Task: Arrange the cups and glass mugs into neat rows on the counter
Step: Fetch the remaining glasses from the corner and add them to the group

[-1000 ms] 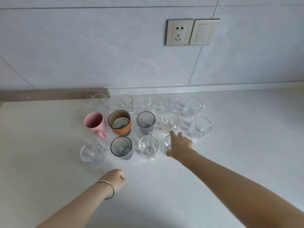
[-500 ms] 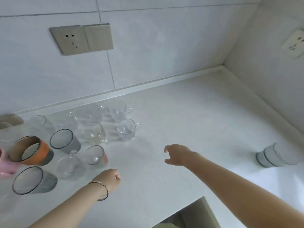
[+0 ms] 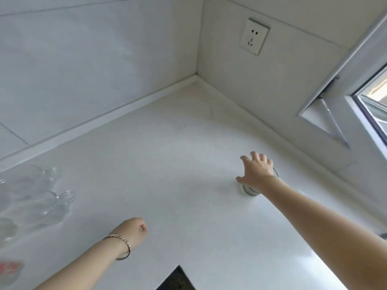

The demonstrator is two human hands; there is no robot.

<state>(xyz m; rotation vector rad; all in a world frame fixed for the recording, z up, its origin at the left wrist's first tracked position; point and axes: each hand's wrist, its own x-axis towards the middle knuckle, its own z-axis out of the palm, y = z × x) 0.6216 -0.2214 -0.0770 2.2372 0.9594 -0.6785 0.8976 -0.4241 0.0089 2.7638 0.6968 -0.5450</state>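
A person's right hand [image 3: 256,173] hangs over a lone glass cup [image 3: 249,191] near the right-hand corner of a white counter [image 3: 167,155], the arm [image 3: 314,216] stretched out from the lower right. The fingers [image 3: 254,156] are spread wide above the cup's mouth and the thumb lies beside its left wall. Whether the palm touches the rim cannot be told, since the hand hides most of the cup; only its base and a sliver of rim show. The cup stands upright, near the side wall [image 3: 240,95] and well apart from the other glassware. The left hand [image 3: 133,228] is curled into a fist holding nothing, low over the counter's front, a thin bracelet [image 3: 121,245] round its wrist. At the far left edge a cluster of glass mugs [image 3: 52,197] stands blurred, handles pointing right, with a pink blur [image 3: 9,268] below them at the bottom corner, too smeared to name. A socket [image 3: 254,36] sits on the side wall above the cup, and a window frame [image 3: 356,97] runs along the right
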